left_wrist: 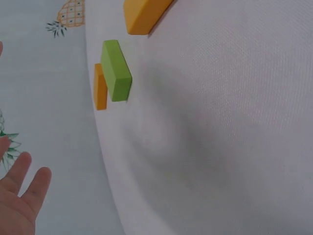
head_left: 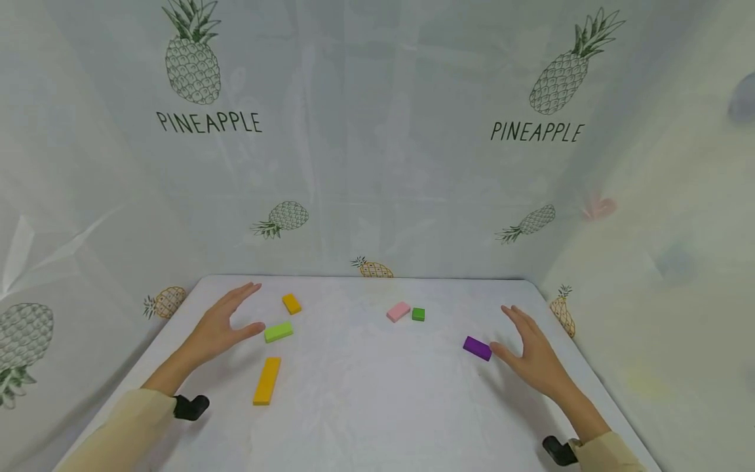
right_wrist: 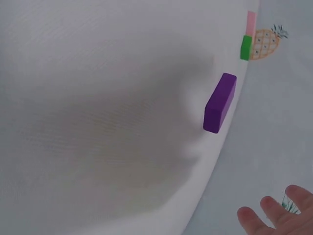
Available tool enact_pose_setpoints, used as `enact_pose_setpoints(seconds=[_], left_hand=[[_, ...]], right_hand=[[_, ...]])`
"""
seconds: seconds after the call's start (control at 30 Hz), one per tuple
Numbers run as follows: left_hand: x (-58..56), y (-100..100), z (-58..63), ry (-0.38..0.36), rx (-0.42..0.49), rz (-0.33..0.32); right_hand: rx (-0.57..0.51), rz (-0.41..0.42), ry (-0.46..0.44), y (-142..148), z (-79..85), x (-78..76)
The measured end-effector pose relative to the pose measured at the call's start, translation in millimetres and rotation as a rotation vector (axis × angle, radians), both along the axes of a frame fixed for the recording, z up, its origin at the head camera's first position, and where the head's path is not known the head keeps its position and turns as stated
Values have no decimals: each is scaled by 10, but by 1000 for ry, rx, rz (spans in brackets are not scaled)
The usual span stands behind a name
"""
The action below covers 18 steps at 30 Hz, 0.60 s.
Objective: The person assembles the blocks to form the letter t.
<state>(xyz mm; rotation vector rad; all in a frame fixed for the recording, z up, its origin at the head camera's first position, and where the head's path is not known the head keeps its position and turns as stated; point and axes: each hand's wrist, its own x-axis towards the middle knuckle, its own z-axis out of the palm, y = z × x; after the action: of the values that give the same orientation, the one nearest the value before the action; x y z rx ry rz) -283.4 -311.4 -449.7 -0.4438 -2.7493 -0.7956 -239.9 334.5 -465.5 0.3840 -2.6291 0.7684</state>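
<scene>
My left hand (head_left: pixel 219 331) hovers over the left side of the white table, fingers extended and thumb spread, holding nothing. Its thumb tip overlaps the end of a light green block (head_left: pixel 278 332) in the head view; the left wrist view shows that block (left_wrist: pixel 116 71) apart from the fingers. Over the right side hangs my right hand (head_left: pixel 533 357), also with fingers spread and nothing in it. Closest to its thumb lies a purple block (head_left: pixel 477 348). In the right wrist view the purple block (right_wrist: pixel 220 103) sits on the table, away from the fingertips.
A long orange-yellow block (head_left: pixel 267 381) lies nearer me on the left, a short one (head_left: pixel 291 303) farther back. Toward the back middle, a pink block (head_left: pixel 398 311) sits beside a small green block (head_left: pixel 418 314). Pineapple-print cloth (head_left: pixel 377 164) hangs around the table (head_left: pixel 377 406).
</scene>
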Motion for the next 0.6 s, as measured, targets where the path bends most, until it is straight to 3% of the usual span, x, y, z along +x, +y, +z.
enact_pose_setpoints(seconds=[0.33, 0.6], left_hand=[[-31, 62, -88, -31, 47, -61], [-73, 57, -166, -79, 57, -60]], right_hand=[[-1, 15, 4, -30, 5, -1], [-7, 24, -8, -49, 43, 29]])
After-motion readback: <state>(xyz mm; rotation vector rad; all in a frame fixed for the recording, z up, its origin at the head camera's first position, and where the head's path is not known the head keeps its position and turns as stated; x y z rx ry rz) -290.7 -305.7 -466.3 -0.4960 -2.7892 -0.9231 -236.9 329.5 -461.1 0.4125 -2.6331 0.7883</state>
